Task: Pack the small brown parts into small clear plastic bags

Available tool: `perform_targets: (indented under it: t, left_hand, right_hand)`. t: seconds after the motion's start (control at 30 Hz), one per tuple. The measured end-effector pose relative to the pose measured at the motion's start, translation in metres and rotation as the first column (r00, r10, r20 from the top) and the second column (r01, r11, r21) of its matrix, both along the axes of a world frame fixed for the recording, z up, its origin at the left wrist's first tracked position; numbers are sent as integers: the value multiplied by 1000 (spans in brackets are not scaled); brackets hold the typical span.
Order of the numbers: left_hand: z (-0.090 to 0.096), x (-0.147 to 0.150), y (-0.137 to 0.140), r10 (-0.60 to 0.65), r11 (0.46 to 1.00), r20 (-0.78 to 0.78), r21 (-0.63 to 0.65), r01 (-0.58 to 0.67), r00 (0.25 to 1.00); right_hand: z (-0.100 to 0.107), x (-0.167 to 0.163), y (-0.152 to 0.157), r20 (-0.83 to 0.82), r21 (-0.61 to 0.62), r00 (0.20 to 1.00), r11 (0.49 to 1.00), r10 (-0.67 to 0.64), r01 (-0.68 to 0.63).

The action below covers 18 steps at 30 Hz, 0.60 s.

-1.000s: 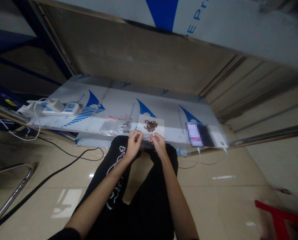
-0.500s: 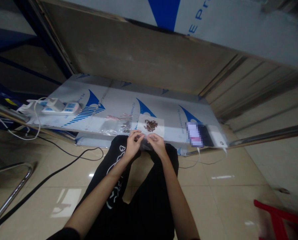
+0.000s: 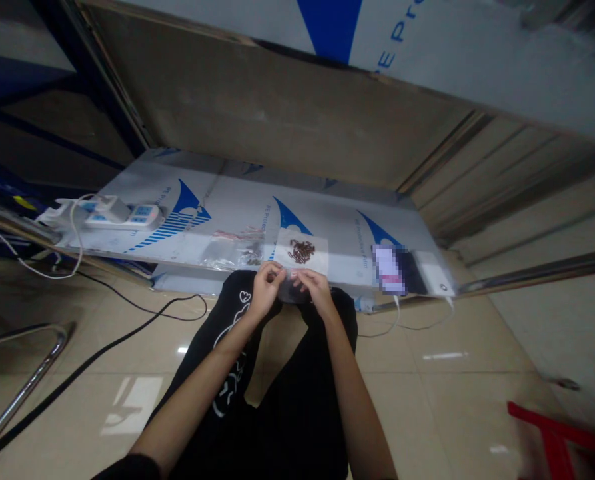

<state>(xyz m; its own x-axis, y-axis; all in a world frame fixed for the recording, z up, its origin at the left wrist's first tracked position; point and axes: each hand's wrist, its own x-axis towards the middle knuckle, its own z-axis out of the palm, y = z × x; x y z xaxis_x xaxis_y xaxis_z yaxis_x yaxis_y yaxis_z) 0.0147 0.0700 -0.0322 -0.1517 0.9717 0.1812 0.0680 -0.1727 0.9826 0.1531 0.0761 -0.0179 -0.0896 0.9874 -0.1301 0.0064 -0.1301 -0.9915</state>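
Note:
My left hand is closed in a pinch on the edge of a small clear plastic bag, held above my knees at the shelf's front edge. Opposite it, my right hand is at the bag's other side with its fingers stretched out and apart. Just beyond both hands, a pile of small dark brown pieces lies on a white sheet. To the left of the sheet is a larger clear plastic bag, with thin reddish strips near it.
On the shelf, a power strip with plugs stands far left. At the right lie a phone and a white device, both with cables. An upper board overhangs the back. A red stool stands lower right.
The fingers of my right hand have loosened from a pinch and spread. More of the clear bag shows between my hands. My left hand has barely moved.

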Motion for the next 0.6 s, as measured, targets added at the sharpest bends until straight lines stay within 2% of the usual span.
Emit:
perform_targets:
  t: [0.37, 0.6]
  left_hand:
    - [3, 0, 2, 30, 1000, -47, 5, -30, 998]
    - [5, -1, 0, 29, 999, -47, -23, -30, 998]
  right_hand:
    - [-3, 4, 1, -10, 4, 1000, 1000, -20, 20]
    - [1, 2, 1, -108, -49, 993, 998, -49, 44]
